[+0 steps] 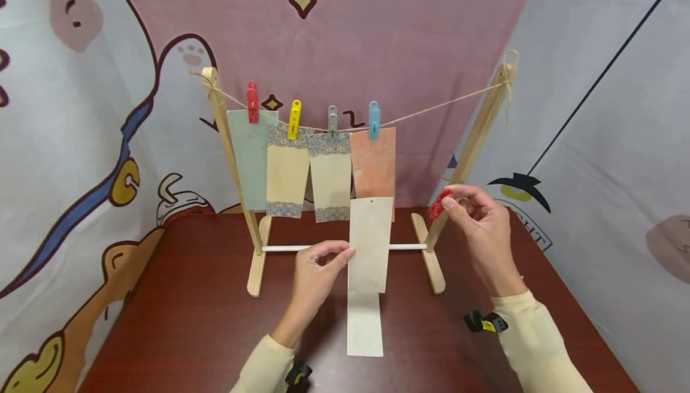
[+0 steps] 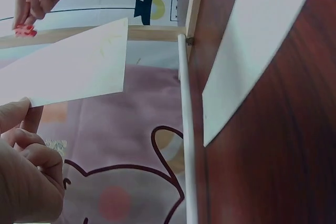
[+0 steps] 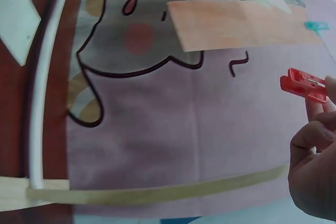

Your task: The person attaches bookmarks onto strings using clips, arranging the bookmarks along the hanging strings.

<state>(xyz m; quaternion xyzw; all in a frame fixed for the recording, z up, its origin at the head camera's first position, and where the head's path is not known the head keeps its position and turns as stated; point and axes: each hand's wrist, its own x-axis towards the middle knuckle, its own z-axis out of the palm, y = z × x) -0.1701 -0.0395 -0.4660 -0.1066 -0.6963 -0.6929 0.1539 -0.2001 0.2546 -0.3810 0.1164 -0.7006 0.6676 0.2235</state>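
Note:
My left hand pinches the left edge of a cream paper card with a small hole near its top. The card is held upright in front of the hanging orange card. A red clothespin is pinched between the thumb and fingers of my right hand, beside the right post. Under the held card, another pale card lies on the table. Four pegs, red, yellow, grey and blue, clip cards to the twine.
Two wooden posts on feet carry the twine, joined low down by a white rod. A green card and two lace-patterned cards hang at the left. Behind the dark red table hangs a printed cloth.

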